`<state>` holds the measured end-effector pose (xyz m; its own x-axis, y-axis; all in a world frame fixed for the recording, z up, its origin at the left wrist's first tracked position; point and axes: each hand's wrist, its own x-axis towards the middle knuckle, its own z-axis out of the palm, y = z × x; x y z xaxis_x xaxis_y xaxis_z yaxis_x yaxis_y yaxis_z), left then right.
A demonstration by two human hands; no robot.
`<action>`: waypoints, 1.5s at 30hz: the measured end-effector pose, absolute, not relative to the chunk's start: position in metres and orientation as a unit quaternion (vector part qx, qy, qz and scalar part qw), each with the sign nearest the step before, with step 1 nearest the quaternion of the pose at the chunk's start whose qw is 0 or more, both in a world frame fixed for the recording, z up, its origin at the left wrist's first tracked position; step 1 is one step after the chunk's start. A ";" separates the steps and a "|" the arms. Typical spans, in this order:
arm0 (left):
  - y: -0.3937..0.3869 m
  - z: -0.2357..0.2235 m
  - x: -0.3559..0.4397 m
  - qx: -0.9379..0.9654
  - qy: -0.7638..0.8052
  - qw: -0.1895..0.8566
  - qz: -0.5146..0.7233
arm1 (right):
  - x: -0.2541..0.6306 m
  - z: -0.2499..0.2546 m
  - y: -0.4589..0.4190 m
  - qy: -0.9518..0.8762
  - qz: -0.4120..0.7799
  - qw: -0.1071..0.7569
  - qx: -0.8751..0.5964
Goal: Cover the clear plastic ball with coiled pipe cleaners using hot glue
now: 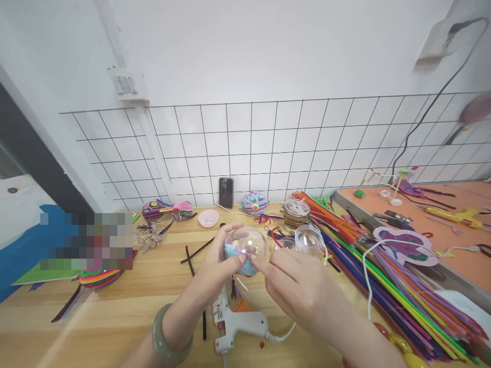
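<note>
My left hand (222, 258) grips a clear plastic ball (255, 240) from its left side, fingers behind and thumb in front. Light blue fuzzy pipe cleaners (231, 250) cover the lower part of the ball. My right hand (293, 278) presses a fingertip against the blue strips at the front, its other fingers curled; whether it pinches a strip is hidden. Below the ball, a white hot glue gun (245, 324) lies on the wooden table (126, 327). A dark tassel (233, 289) hangs or lies just under the ball.
Bundled coloured pipe cleaners (368, 276) fill the right side. Clear half shells (309, 239) and a jar (296, 212) stand behind my right hand. A phone (226, 192) leans on the wire grid, near a decorated ball (255, 202) and a pink dish (208, 219). A white cable (367, 286) crosses the right.
</note>
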<state>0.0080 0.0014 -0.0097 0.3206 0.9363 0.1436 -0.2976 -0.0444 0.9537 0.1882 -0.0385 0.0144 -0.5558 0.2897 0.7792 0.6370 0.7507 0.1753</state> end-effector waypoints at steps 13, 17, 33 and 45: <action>0.001 -0.004 0.007 0.429 0.252 0.733 0.463 | 0.200 0.011 -0.036 -0.849 -0.066 0.430 -0.301; 0.002 -0.004 0.006 0.406 0.236 0.754 0.458 | 0.201 0.016 -0.037 -0.850 -0.035 0.436 -0.292; 0.004 -0.004 0.006 0.403 0.226 0.773 0.436 | 0.205 0.017 -0.036 -0.853 -0.064 0.432 -0.286; 0.003 -0.004 0.007 0.386 0.219 0.786 0.430 | 0.203 0.016 -0.037 -0.853 -0.074 0.437 -0.276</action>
